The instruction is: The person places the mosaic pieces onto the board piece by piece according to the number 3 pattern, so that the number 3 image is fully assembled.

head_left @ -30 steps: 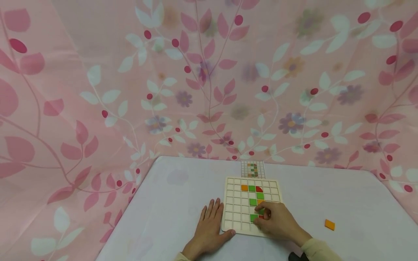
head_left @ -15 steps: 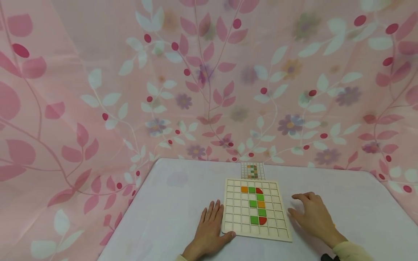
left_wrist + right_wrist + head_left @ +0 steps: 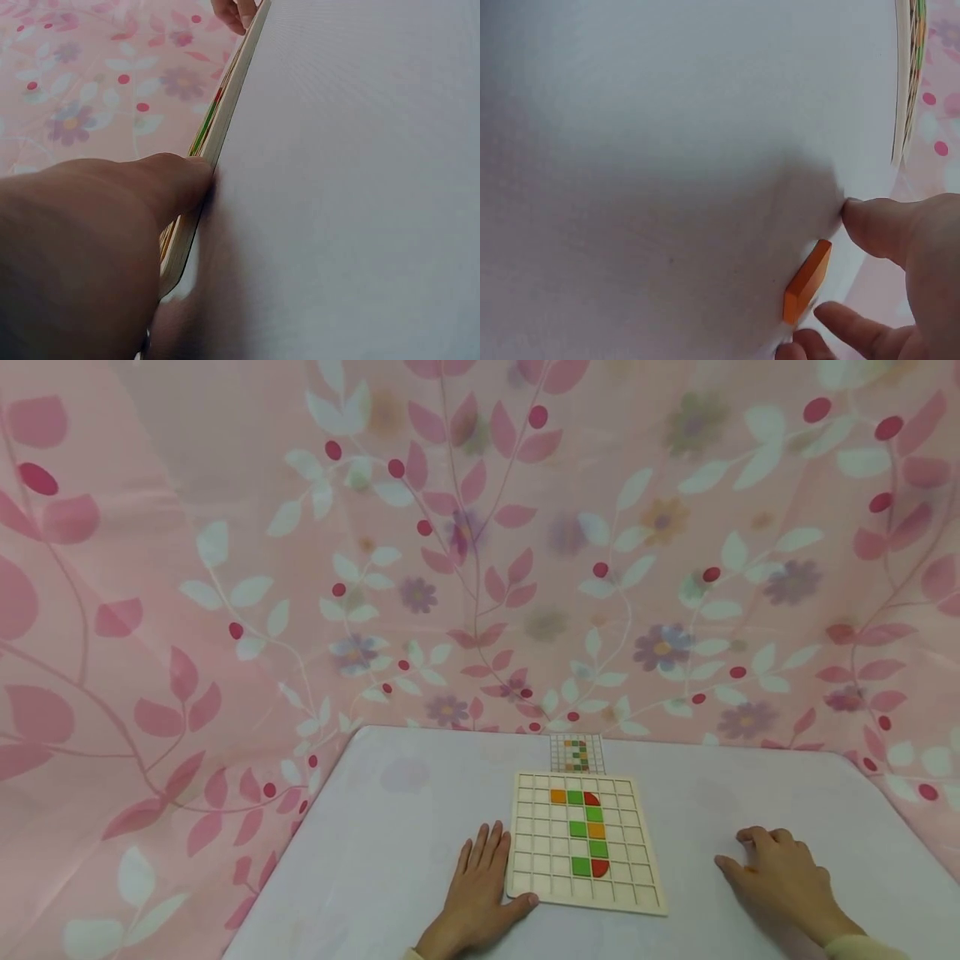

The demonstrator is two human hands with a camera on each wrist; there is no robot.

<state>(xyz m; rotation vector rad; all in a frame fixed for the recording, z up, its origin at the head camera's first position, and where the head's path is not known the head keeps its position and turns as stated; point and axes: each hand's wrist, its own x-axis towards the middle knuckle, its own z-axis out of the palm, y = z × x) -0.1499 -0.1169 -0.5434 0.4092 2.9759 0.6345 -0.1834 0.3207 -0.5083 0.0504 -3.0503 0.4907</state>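
Note:
A wooden grid board [image 3: 540, 852] lies on the table with green, orange and red tiles [image 3: 587, 832] set in its cells. My left hand [image 3: 480, 887] rests flat on the table, its thumb [image 3: 176, 184] against the board's near left edge [image 3: 217, 127]. My right hand [image 3: 780, 877] hovers low to the right of the board with curved fingers. It hides a loose orange tile in the head view. In the right wrist view that orange tile [image 3: 808, 281] lies between the thumb [image 3: 870, 225] and fingertips [image 3: 840, 326], the thumb slightly apart from it.
A small pattern card [image 3: 577, 753] leans at the table's far edge behind the board. The white table [image 3: 405, 827] is ringed by a pink floral curtain [image 3: 480, 543]. The board's edge [image 3: 905, 82] shows at the top right of the right wrist view.
My right hand left the board's lower cells, where a red tile now sits, and swept right to the orange tile. The left hand has stayed put.

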